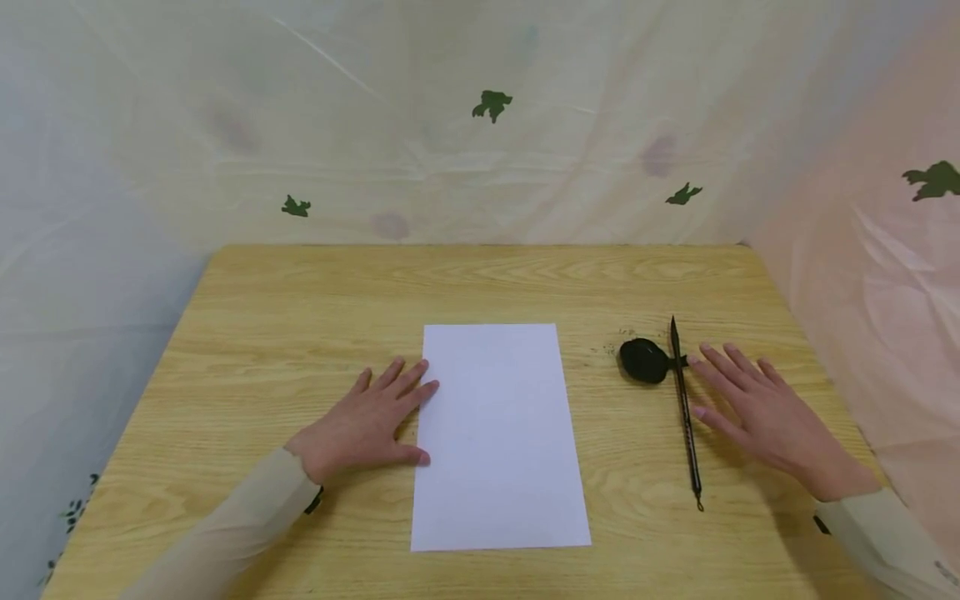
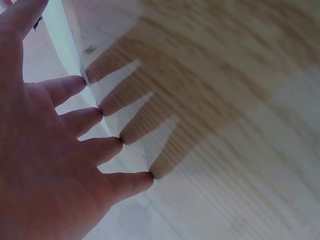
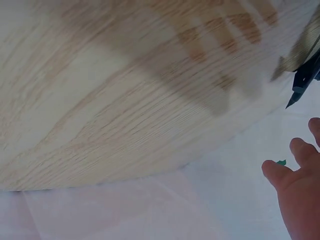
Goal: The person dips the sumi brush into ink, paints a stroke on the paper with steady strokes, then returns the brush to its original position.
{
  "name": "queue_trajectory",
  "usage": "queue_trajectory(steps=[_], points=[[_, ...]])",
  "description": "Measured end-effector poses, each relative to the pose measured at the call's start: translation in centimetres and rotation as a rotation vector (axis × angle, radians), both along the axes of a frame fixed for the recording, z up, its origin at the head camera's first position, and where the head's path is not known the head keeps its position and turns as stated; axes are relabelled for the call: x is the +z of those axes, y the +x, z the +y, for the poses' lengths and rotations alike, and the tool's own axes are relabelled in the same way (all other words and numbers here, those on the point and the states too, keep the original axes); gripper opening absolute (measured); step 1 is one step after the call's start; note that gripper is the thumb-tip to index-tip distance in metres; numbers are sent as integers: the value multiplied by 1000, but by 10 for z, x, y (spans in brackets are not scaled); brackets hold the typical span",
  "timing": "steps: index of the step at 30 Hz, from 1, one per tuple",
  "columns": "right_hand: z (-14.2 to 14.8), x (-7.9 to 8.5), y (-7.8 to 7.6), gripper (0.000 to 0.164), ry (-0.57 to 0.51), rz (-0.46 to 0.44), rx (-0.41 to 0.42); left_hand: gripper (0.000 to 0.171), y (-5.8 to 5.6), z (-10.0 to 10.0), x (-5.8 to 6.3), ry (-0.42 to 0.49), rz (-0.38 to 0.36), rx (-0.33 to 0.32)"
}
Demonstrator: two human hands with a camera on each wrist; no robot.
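A blank white sheet of paper lies lengthwise in the middle of the wooden table. Fingers spread, my left hand rests at the paper's left edge, with some fingertips and the thumb tip over that edge. The left wrist view shows the fingertips of this hand touching the tabletop. On the right lies a dark, slim brush, its pointed tip away from me and a small loop at the near end. It crosses a short stub on a round black dish. My right hand, fingers extended and holding nothing, is just right of the brush.
The wooden table meets a pale cloth backdrop with green bird shapes at its far edge. Pinkish cloth hangs along the right side. Small dark specks dot the wood around the black dish.
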State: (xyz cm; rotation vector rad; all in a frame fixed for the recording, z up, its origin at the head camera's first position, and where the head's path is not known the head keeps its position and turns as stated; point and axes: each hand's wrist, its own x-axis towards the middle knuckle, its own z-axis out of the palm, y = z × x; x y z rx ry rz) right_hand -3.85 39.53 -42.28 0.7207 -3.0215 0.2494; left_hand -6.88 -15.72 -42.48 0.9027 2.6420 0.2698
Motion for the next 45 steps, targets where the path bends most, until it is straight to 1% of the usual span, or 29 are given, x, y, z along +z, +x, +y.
queue_trajectory(steps=[6, 12, 17, 21, 26, 30, 36, 45], points=[[3, -1, 0, 71, 15, 7, 38, 100, 0, -1, 0, 6, 2, 2], [6, -2, 0, 71, 56, 42, 96, 100, 0, -1, -2, 3, 6, 0], [8, -1, 1, 71, 83, 96, 163, 99, 1, -1, -3, 16, 23, -8], [9, -2, 0, 66, 92, 154, 229, 99, 0, -1, -3, 16, 19, -3], [10, -5, -2, 58, 65, 212, 317, 99, 0, -1, -2, 20, 9, 5], [8, -7, -3, 57, 46, 245, 366, 99, 1, -1, -1, 23, 10, 6], [2, -8, -3, 57, 63, 264, 413, 98, 1, 0, 0, 21, 9, 8], [-3, -8, -3, 55, 69, 253, 438, 98, 1, 0, -1, 26, 8, 10]])
